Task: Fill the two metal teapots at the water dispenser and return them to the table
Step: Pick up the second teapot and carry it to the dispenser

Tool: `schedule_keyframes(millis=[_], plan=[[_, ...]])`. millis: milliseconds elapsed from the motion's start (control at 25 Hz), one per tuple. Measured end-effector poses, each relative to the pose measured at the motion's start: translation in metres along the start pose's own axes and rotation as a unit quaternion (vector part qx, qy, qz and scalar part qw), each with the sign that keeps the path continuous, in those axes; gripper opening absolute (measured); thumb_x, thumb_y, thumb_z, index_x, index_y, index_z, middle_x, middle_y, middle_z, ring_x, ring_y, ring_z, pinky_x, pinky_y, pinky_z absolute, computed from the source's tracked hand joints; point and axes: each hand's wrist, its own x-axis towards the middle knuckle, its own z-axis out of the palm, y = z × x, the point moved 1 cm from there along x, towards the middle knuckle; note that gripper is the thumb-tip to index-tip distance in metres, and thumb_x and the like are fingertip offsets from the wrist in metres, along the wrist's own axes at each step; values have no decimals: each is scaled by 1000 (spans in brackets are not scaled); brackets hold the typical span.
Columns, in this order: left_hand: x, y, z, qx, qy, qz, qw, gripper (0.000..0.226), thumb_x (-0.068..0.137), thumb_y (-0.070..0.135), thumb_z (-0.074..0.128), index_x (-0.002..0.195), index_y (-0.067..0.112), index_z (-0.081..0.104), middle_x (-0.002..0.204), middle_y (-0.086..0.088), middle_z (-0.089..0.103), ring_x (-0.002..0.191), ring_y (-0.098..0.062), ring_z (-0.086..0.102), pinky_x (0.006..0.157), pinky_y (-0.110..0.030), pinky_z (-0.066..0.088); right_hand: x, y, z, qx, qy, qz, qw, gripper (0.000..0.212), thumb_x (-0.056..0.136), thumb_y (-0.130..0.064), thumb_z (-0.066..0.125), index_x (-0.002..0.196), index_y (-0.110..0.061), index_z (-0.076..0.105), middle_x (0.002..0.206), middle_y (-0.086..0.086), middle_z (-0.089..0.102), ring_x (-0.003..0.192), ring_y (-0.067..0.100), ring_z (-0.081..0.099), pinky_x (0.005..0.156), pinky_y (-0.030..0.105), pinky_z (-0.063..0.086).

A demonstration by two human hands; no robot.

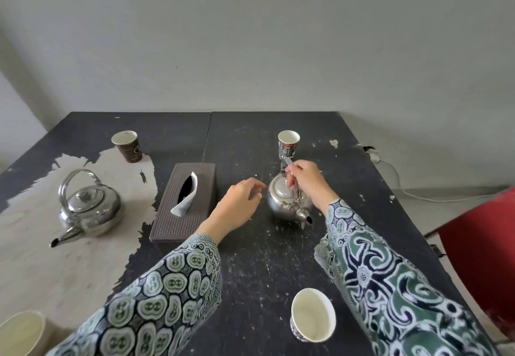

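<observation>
We judge the task barely begun: both teapots sit on the surface (pixel 278 266) and no dispenser is in view. Our right hand (pixel 305 181) grips the handle of the near teapot (pixel 287 202), right of the tissue box (pixel 185 202). Our left hand (pixel 237 206) hovers just beside it, fingers relaxed, holding nothing. The far teapot (pixel 87 208) stands untouched at left. Filling and returning both remain.

From my remote seat, my right hand (pixel 305 181) covers part of the small teapot's (pixel 287 202) handle. The pale cup (pixel 21 332) at bottom left and the red chair (pixel 485 249) at right are both cut off by the frame edge. The black cup's (pixel 288 145) lettering is partly hidden behind the handle.
</observation>
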Motion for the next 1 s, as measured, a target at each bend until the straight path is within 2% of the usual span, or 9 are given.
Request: schedule_keyframes(millis=[120,240,320,440,520,600,760,880,1000], plan=[[-6,9,-23,11,42,20,999,50,90,17,51,137,19,34,140,-5,41,129,-25,37,108,-36,30,-17,-52,-7,-14,-69,-76,995,28,94,-14,41,71,-9,55,53,1,46,46,11,43,52,18,42],[-28,31,-69,-14,138,67,988,62,90,20,55,143,20,22,147,-1,31,136,-18,25,108,-28,20,-48,-114,-9,-51,-162,-142,975,28,94,-20,44,71,-12,57,52,-4,42,46,7,40,58,21,41],[-52,41,-110,-25,197,108,974,58,89,22,57,140,19,30,143,0,38,133,-15,32,108,-28,24,-76,-155,0,-59,-214,-181,958,27,94,-21,44,73,-11,58,51,-5,39,45,6,39,60,21,41],[-106,44,-170,-16,223,142,964,38,90,21,55,127,17,49,127,-1,56,116,-14,51,100,-31,41,-120,-206,30,-61,-294,-230,926,27,95,-22,44,74,-10,58,50,-5,36,44,5,37,57,15,41],[-154,36,-209,2,226,126,966,26,90,21,54,116,20,58,111,1,65,102,-16,60,90,-30,46,-150,-232,61,-56,-351,-258,898,27,95,-22,45,76,-9,59,52,-2,36,46,7,35,51,12,39],[-205,24,-241,20,224,103,969,20,87,28,56,104,20,63,98,2,70,92,-17,64,86,-35,50,-176,-251,95,-53,-402,-284,869,26,95,-20,44,78,-6,58,54,0,35,47,8,33,48,11,36],[-311,-10,-296,10,244,31,969,23,76,39,59,91,23,67,83,0,71,81,-14,65,79,-32,51,-236,-282,184,-42,-503,-317,803,26,95,-18,43,77,-7,58,55,-1,36,49,9,33,51,19,31],[-382,-41,-328,4,261,-12,965,21,67,45,60,81,29,65,76,4,71,74,-14,67,75,-31,54,-280,-297,253,-41,-543,-334,769,27,95,-18,44,73,-14,58,56,-1,38,50,10,33,53,22,29],[-463,-81,-365,-47,290,-50,954,22,67,37,61,81,21,65,72,11,71,69,-3,65,68,-16,52,-340,-320,331,-48,-583,-366,723,23,94,-16,46,75,-15,59,59,-1,43,52,9,36,54,23,31]])
